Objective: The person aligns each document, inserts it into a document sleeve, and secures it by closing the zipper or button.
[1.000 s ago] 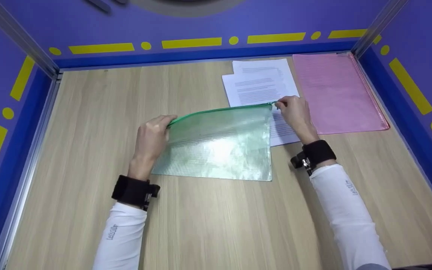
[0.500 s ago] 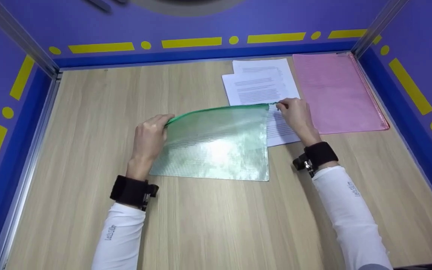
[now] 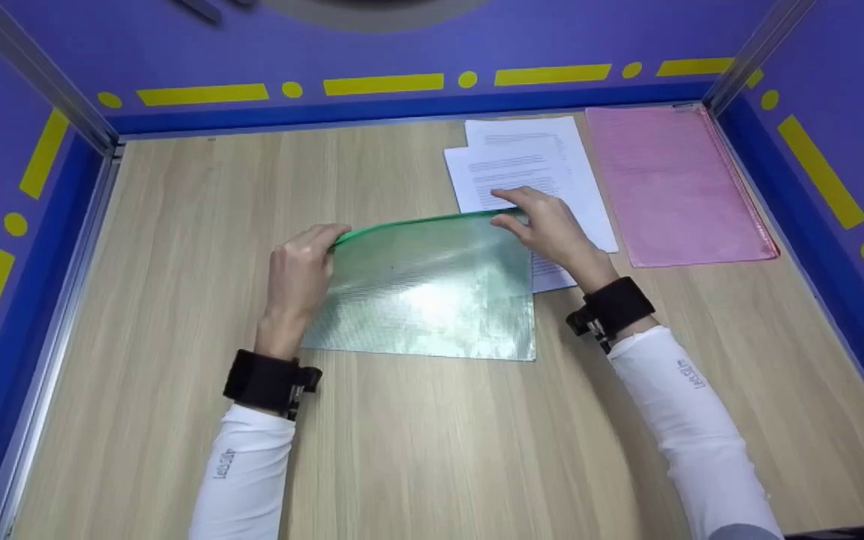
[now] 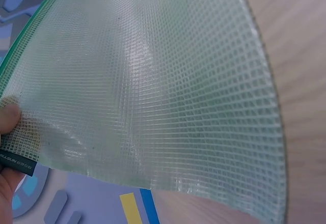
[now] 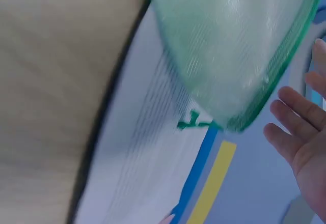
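A green see-through mesh zipper pouch (image 3: 432, 307) is held with its zipped edge (image 3: 409, 223) raised, its lower edge towards the person. My left hand (image 3: 297, 274) pinches its upper left corner, the thumb on the mesh in the left wrist view, beside a dark label tab (image 4: 18, 162). My right hand (image 3: 552, 231) is at the upper right corner, thumb and fingers spread apart around the zipped edge. In the right wrist view its fingers are extended beside that edge, and a small green tab (image 5: 193, 121) sticks out at the pouch's corner.
Printed paper sheets (image 3: 529, 169) lie behind the pouch and partly under its right side. At the back right lies a pink mesh zipper pouch (image 3: 679, 187). Purple-blue panels (image 3: 372, 52) wall the wooden table (image 3: 402, 450) at the back and both sides.
My right hand has let go of the end of the zip and moved left along the zipped edge, its fingers opening. The left hand keeps its grip; the pouch has shifted slightly left.
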`<state>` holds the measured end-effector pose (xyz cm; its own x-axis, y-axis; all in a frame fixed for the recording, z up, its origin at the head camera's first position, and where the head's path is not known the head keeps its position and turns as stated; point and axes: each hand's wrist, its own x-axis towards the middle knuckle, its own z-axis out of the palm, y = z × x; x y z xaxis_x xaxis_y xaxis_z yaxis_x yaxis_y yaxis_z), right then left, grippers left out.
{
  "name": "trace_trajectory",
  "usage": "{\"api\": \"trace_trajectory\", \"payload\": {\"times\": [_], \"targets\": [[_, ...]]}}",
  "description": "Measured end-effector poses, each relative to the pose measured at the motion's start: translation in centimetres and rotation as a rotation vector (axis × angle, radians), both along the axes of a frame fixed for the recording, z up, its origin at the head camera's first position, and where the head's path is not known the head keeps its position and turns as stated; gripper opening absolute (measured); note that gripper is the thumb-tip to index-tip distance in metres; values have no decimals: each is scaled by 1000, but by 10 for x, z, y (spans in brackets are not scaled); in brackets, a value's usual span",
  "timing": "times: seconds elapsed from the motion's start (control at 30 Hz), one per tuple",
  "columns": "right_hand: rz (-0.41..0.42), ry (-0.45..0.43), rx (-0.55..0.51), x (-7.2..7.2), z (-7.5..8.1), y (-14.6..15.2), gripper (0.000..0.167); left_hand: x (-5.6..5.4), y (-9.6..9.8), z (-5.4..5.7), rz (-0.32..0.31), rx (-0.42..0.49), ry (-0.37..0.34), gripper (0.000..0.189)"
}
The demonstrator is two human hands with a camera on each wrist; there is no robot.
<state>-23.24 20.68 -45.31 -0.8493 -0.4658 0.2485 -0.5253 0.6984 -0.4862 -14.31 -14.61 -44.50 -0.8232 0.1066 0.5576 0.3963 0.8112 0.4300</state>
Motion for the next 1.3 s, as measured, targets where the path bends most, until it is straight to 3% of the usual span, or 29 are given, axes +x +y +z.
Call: {"api": "trace_trajectory", "payload": {"times": [0.23, 0.5, 0.67, 0.83, 1.03, 1.3], "targets": [[137, -37, -11, 2, 5, -22, 45, -1, 3, 4, -4, 18, 20, 34], [187, -129, 13, 1, 2, -31, 35, -2, 5, 3, -31, 79, 12, 29], [189, -127, -6, 2, -4, -32, 26, -4, 5, 4, -16, 79, -6, 29], [144, -158, -117, 4, -9, -33, 24, -4, 6, 6, 8, 88, -23, 37], [70, -323, -277, 7, -14, -37, 24, -4, 6, 4, 52, 91, -27, 39], [-120, -447, -498, 10, -17, -40, 25, 0, -2, -4, 130, 158, -44, 48]]}}
